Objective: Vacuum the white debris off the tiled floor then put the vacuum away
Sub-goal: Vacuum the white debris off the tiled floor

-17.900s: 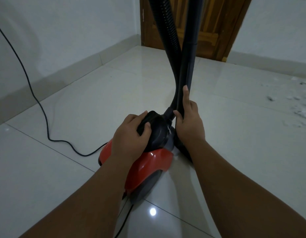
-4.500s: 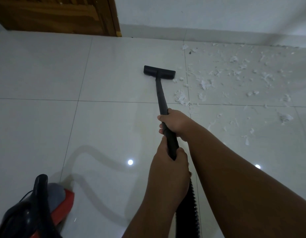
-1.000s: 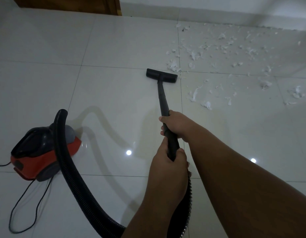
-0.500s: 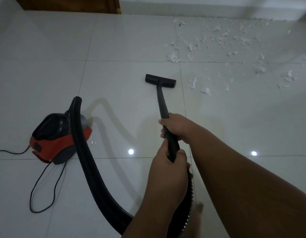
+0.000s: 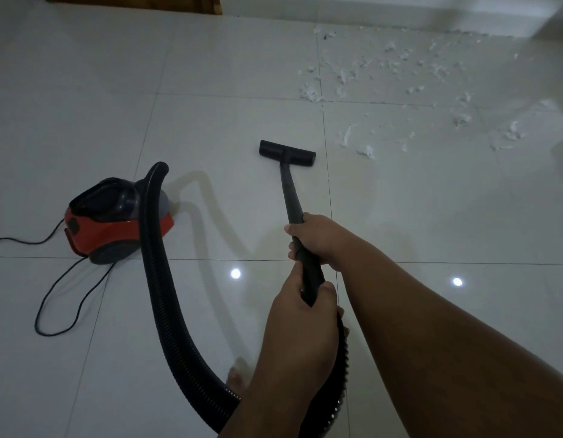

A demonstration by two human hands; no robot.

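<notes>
Barely started: both hands, right hand [image 5: 318,238] and left hand [image 5: 302,314], clenched round wand [image 5: 289,191]; nozzle [image 5: 287,152] on clean tile, white debris [image 5: 397,77] mostly unswept; vacuum [image 5: 115,218] not stowed.

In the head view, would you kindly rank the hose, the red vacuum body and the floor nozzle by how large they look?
1. Hose, though its nearness to the camera inflates it.
2. Vacuum body.
3. Floor nozzle, also the farthest away.
</notes>
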